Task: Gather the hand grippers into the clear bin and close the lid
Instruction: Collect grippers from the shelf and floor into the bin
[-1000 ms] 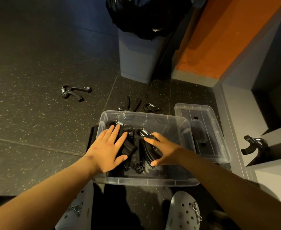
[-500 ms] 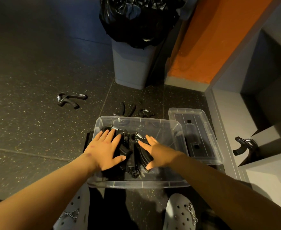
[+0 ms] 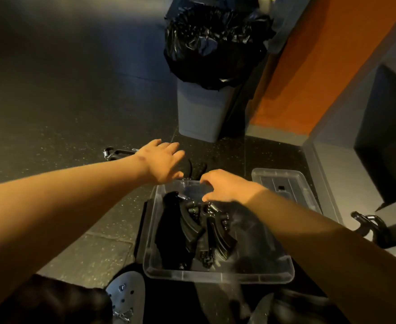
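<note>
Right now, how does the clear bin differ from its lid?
The clear bin is deep-walled and holds black hand grippers; the lid is shallow and holds none. The bin is nearer the camera; the lid lies on the floor to its right, farther off. Both are clear plastic.

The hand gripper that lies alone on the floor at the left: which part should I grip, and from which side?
Probably the black handle, from above and from the right. The hand gripper lies flat, its spring coil at the left end and that handle pointing right, toward the left hand. The left forearm hides the second handle.
</note>
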